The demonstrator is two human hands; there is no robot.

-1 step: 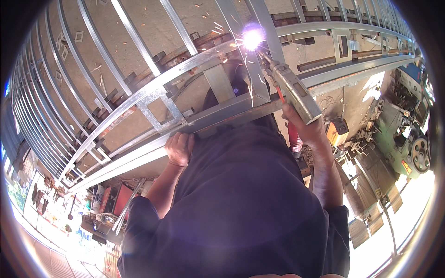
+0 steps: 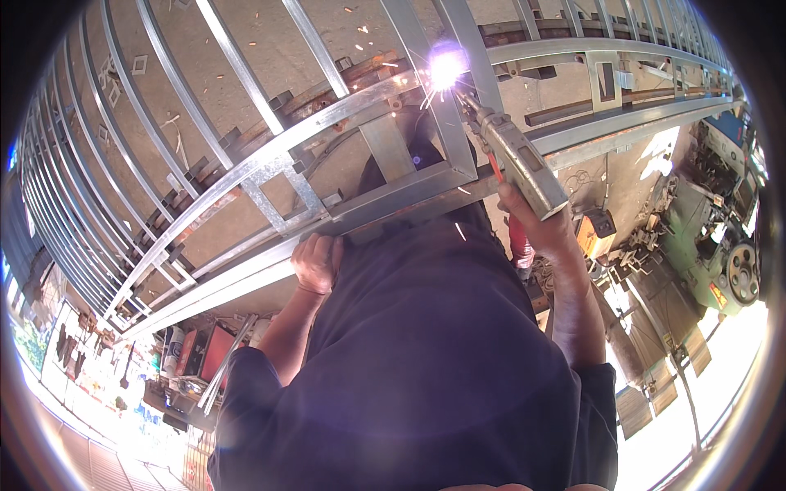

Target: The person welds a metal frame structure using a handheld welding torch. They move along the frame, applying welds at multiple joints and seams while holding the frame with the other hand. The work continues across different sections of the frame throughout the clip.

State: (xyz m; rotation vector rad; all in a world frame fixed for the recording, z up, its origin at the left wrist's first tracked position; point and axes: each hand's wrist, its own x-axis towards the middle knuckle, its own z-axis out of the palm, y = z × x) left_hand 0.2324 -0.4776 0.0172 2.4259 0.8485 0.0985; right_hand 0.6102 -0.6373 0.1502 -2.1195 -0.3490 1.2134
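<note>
The right hand point(image 2: 540, 217) was wrapped round the rear of a welding torch point(image 2: 524, 162), whose nozzle pointed ahead and to that hand's left. A violet-white arc point(image 2: 446, 67) glared at the tip, against the metal frame point(image 2: 393, 196) that stretched ahead of both hands; sparks point(image 2: 431, 96) scattered beside it. The left hand point(image 2: 315, 260) lay with fingers curled at the frame's near rail point(image 2: 221, 284); whether it gripped the rail, one could not tell. Well right of the right hand stood a green machine point(image 2: 696, 258) with a wheel point(image 2: 743, 274).
</note>
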